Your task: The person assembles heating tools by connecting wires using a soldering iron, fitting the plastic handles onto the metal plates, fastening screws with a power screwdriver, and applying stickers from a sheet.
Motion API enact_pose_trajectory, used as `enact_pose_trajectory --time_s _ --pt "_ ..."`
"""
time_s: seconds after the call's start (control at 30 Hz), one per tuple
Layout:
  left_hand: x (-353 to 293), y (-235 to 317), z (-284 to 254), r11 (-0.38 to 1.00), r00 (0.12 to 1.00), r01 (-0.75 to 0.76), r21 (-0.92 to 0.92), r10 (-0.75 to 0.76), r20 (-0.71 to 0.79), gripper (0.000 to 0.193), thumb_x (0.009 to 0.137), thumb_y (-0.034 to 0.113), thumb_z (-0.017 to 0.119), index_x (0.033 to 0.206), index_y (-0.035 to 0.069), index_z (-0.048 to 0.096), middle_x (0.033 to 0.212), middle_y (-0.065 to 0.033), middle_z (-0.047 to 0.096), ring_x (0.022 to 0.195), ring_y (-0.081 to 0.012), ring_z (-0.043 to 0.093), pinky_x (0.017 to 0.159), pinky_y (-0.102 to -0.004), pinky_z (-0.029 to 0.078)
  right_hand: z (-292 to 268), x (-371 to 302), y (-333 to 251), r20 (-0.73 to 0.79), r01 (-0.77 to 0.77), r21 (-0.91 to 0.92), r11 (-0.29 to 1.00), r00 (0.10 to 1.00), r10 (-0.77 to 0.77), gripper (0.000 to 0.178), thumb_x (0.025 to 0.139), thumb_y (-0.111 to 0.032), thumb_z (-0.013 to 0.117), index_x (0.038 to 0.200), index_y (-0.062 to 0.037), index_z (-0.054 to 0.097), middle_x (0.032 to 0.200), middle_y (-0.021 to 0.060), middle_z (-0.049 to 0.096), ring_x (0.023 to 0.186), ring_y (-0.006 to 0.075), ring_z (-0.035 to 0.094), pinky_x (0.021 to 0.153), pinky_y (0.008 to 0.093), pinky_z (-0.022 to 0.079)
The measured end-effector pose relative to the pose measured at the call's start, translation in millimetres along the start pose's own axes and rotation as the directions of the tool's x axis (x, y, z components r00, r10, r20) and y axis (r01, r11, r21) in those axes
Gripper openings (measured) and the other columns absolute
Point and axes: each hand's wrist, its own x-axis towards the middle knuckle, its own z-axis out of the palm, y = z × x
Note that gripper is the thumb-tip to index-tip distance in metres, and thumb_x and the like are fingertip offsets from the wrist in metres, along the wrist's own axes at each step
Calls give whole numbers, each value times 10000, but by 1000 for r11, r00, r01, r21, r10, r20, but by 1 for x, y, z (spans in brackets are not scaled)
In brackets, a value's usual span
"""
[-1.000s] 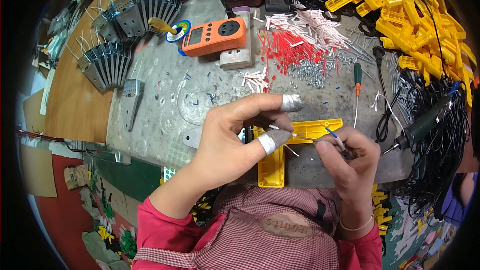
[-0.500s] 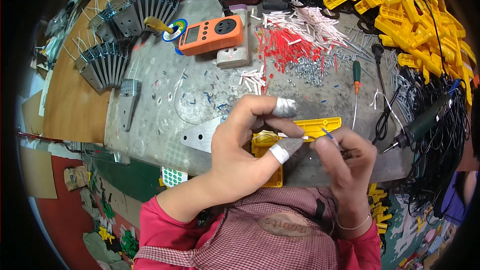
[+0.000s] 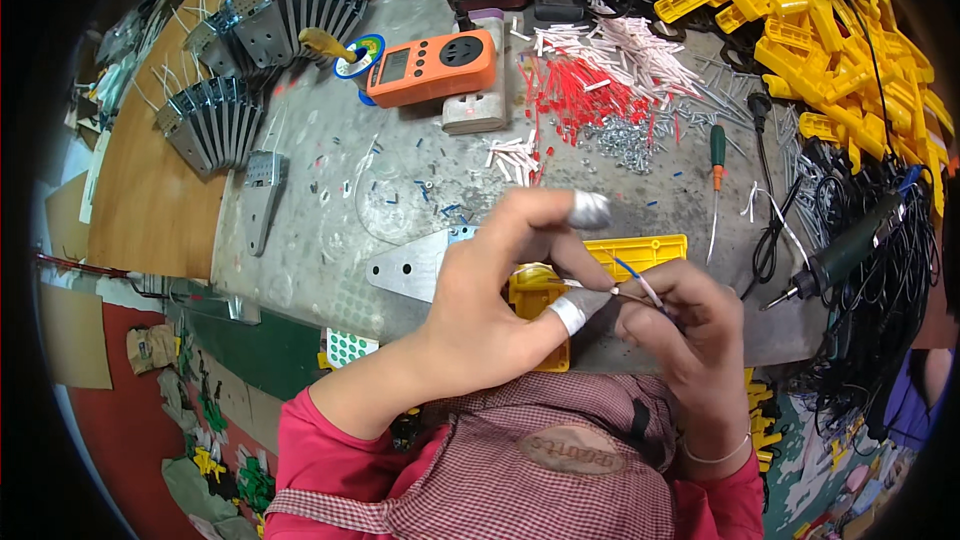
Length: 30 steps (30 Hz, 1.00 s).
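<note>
My left hand (image 3: 490, 290), silver tape on its thumb and a fingertip, is closed in a pinch on a thin wire (image 3: 614, 290) with a white tip. Close by on the right, my right hand (image 3: 690, 325) has its thumb and fingers closed on a thin cable whose dark strand reaches toward the left fingertips. A blue-ended wire with a white sleeve (image 3: 650, 290) sticks up beside the right fingers. Under the hands lies a yellow plastic housing (image 3: 655, 248), partly hidden. A tapered metal plate (image 3: 412, 270) with holes rests against it, its right end behind my left hand.
An orange meter (image 3: 435, 65) sits on a power strip (image 3: 475, 112). Behind the hands are piles of red parts (image 3: 585, 90), white sleeves (image 3: 640, 50) and screws. A green screwdriver (image 3: 717, 150), electric driver (image 3: 850, 250) and yellow housings (image 3: 840, 60) lie right. Metal plates (image 3: 205, 125) stand left.
My right hand has turned slightly, and the blue-ended wire with its white sleeve now shows more. A dark strand is visible between the hands. The left hand keeps its pinch.
</note>
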Motion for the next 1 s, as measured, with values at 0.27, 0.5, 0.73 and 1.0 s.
enact_pose_trajectory --time_s 0.27,0.5,0.73,1.0 --pt "3 8 4 948 966 252 -194 -234 111 752 773 -37 696 1402 27 289 903 -110 643 835 -166 656 790 -283 492 -14 -11 6 -32 75 -31 997 997 -76 177 798 -88 754 890 19 647 764 46 666 668 71 603 606 209 464" --pt "-11 36 -11 796 968 -248 552 185 168 529 709 -86 715 1207 1 558 836 -109 688 743 -204 692 697 -304 542 1 3 -28 226 296 -418 859 950 -217 204 805 -90 721 935 -26 577 744 44 602 662 118 600 581 274 462" --pt "17 12 -69 641 997 65 765 -75 -22 411 727 -98 640 1123 -11 575 907 -133 673 823 -234 674 750 -314 521 -8 2 3 67 -3 207 978 998 -11 183 980 -189 507 944 -19 451 701 -20 433 591 37 332 515 210 266" --pt "99 -55 -13 488 966 -166 857 -94 240 379 707 -55 593 1079 -1 553 907 -188 627 862 -380 618 735 -458 496 -5 5 32 -2 212 502 839 970 -243 243 939 -213 534 835 -45 394 665 7 407 599 80 361 520 224 283"
